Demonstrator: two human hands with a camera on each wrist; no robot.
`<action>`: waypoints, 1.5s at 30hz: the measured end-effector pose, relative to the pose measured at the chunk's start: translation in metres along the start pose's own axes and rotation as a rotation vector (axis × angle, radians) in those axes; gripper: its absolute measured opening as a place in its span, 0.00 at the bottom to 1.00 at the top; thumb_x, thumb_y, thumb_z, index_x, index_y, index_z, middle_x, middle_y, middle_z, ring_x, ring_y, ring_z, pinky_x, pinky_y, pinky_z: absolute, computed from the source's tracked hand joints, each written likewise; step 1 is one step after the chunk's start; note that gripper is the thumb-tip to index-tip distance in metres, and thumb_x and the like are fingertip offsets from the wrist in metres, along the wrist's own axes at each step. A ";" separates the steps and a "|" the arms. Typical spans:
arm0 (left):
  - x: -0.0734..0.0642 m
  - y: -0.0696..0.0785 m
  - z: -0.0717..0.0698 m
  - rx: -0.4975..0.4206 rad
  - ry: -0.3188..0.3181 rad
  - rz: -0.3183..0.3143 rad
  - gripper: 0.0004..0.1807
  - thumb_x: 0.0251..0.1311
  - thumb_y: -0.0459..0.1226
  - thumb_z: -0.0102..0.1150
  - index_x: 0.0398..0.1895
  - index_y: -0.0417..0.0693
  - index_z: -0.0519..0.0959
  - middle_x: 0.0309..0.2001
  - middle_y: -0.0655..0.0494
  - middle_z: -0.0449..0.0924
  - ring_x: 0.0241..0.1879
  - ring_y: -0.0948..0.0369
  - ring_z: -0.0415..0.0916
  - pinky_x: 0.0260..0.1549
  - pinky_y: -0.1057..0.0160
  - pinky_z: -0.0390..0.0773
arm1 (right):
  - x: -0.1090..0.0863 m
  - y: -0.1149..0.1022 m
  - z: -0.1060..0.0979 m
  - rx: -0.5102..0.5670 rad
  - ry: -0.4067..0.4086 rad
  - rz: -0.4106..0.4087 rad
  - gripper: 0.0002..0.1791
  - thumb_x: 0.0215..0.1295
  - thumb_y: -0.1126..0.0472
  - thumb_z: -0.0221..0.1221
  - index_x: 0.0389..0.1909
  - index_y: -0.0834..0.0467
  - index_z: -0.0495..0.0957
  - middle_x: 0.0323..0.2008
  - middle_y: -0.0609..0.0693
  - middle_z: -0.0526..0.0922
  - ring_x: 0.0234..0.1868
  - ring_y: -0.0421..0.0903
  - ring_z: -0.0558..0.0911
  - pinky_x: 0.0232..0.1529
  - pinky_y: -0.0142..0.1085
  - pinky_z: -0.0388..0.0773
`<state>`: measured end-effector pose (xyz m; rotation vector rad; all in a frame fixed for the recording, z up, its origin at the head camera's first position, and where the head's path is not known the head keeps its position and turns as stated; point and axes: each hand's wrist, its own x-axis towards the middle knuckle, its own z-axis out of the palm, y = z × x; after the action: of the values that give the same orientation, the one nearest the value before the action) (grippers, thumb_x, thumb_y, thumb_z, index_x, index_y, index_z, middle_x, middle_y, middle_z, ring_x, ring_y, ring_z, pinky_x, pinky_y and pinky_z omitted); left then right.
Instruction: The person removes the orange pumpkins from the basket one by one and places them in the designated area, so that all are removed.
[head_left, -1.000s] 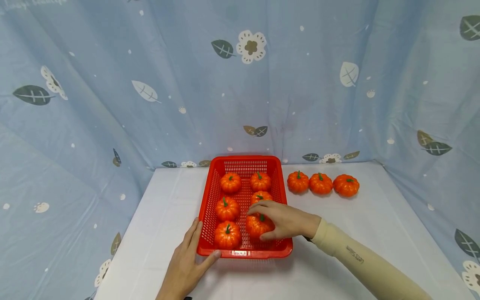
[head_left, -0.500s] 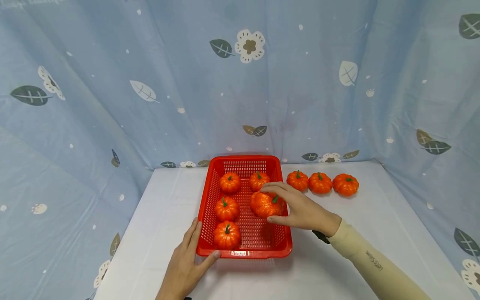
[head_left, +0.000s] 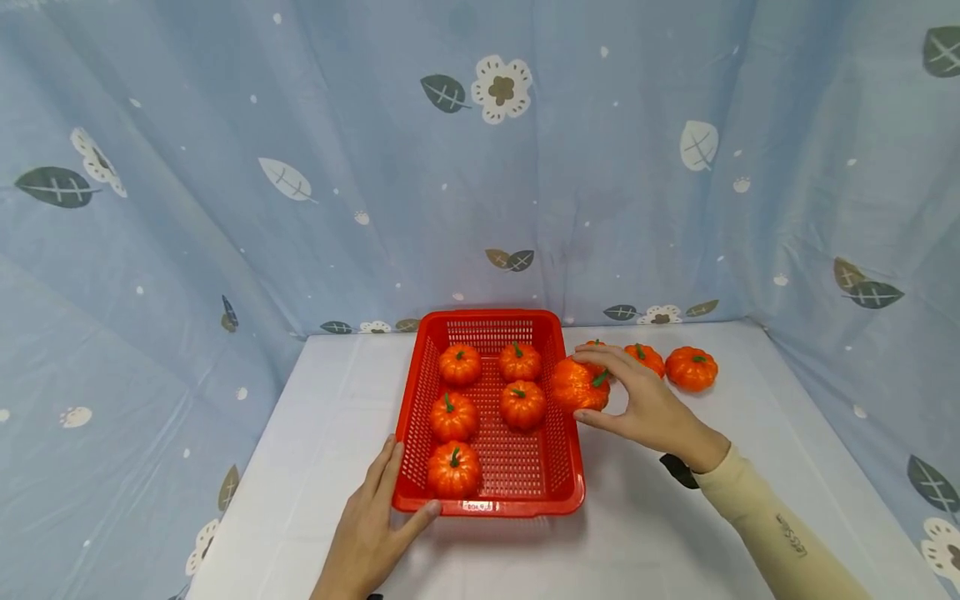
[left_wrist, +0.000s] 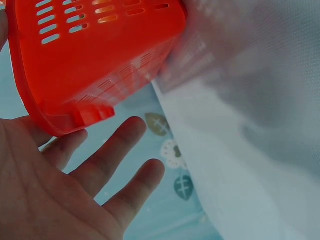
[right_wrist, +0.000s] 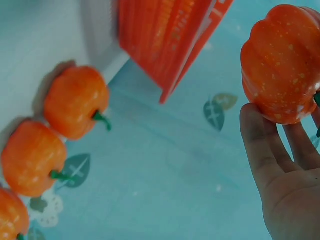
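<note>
My right hand (head_left: pixel 648 404) grips a small orange toy pumpkin (head_left: pixel 576 385) with a green stem between thumb and fingers. In the head view this pumpkin overlaps the right rim of the red plastic basket (head_left: pixel 491 507); the right wrist view shows the same pumpkin (right_wrist: pixel 282 65) raised in the fingers. My left hand (head_left: pixel 367 521) rests at the basket's near left corner, its fingers straight along the outside and the thumb at the front rim. From the left wrist camera, that hand (left_wrist: pixel 65 190) has spread fingers touching the basket's edge (left_wrist: pixel 55 120).
Several pumpkins sit in the basket, a left column (head_left: pixel 454 417) and two on the right (head_left: pixel 522 405). Three more stand in a row on the white table (head_left: pixel 637 517) behind my right hand, the rightmost pumpkin (head_left: pixel 692 369) fully visible. A blue patterned curtain (head_left: pixel 600 208) encloses the back and sides.
My right hand has lifted the pumpkin from the basket's near right spot and carried it up and rightward to the right rim. The left hand has stayed in place.
</note>
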<state>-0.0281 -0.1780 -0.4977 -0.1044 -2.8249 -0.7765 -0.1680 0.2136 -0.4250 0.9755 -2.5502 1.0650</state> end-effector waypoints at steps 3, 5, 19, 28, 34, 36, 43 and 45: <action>0.000 0.000 -0.001 0.000 0.004 0.007 0.55 0.58 0.66 0.64 0.81 0.50 0.56 0.80 0.59 0.49 0.67 0.43 0.68 0.59 0.38 0.72 | -0.004 0.008 -0.007 -0.016 0.033 0.014 0.41 0.52 0.45 0.77 0.68 0.44 0.72 0.69 0.45 0.72 0.64 0.40 0.71 0.53 0.41 0.78; 0.000 0.000 -0.001 0.000 0.005 0.008 0.55 0.58 0.66 0.64 0.81 0.50 0.56 0.80 0.58 0.50 0.67 0.43 0.68 0.59 0.37 0.72 | -0.007 0.013 -0.012 -0.029 0.055 0.015 0.41 0.52 0.48 0.78 0.68 0.46 0.73 0.69 0.46 0.72 0.66 0.43 0.71 0.54 0.39 0.78; 0.000 0.000 0.000 0.010 0.009 0.005 0.55 0.57 0.66 0.64 0.81 0.51 0.55 0.80 0.59 0.50 0.67 0.43 0.69 0.59 0.37 0.72 | -0.036 0.072 -0.050 -0.188 0.209 0.236 0.38 0.47 0.49 0.80 0.61 0.51 0.79 0.60 0.52 0.79 0.49 0.51 0.80 0.44 0.28 0.77; 0.001 0.000 0.001 0.008 0.003 0.002 0.55 0.58 0.66 0.64 0.81 0.51 0.55 0.80 0.58 0.50 0.67 0.44 0.68 0.59 0.37 0.72 | -0.058 0.101 -0.064 -0.199 0.261 0.315 0.37 0.46 0.50 0.81 0.58 0.55 0.80 0.58 0.57 0.80 0.48 0.51 0.79 0.39 0.10 0.65; 0.001 0.000 0.001 -0.003 0.003 0.003 0.54 0.58 0.65 0.65 0.81 0.52 0.55 0.81 0.59 0.49 0.67 0.43 0.68 0.59 0.37 0.72 | -0.070 0.111 -0.067 -0.206 0.283 0.364 0.38 0.44 0.50 0.82 0.57 0.56 0.80 0.58 0.59 0.80 0.47 0.54 0.79 0.37 0.10 0.64; 0.001 0.000 0.001 -0.002 0.000 -0.002 0.55 0.57 0.65 0.65 0.81 0.52 0.55 0.81 0.60 0.49 0.67 0.43 0.68 0.59 0.37 0.71 | -0.074 0.116 -0.069 -0.216 0.287 0.388 0.39 0.44 0.49 0.82 0.58 0.57 0.80 0.58 0.61 0.80 0.45 0.56 0.79 0.36 0.10 0.63; 0.001 0.001 0.001 -0.005 -0.015 -0.030 0.55 0.56 0.66 0.66 0.81 0.54 0.55 0.80 0.62 0.48 0.67 0.45 0.68 0.60 0.37 0.71 | -0.090 0.135 -0.083 -0.237 0.330 0.437 0.39 0.45 0.50 0.81 0.59 0.58 0.79 0.55 0.60 0.81 0.43 0.45 0.76 0.36 0.11 0.64; 0.001 0.001 0.001 -0.002 -0.015 -0.032 0.55 0.56 0.66 0.66 0.82 0.54 0.54 0.81 0.61 0.48 0.67 0.44 0.68 0.59 0.37 0.71 | -0.094 0.141 -0.087 -0.241 0.335 0.457 0.40 0.45 0.50 0.81 0.60 0.58 0.79 0.54 0.60 0.81 0.40 0.42 0.74 0.35 0.13 0.65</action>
<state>-0.0295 -0.1771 -0.4978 -0.0659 -2.8463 -0.7891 -0.1927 0.3943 -0.4806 0.1360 -2.5833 0.8943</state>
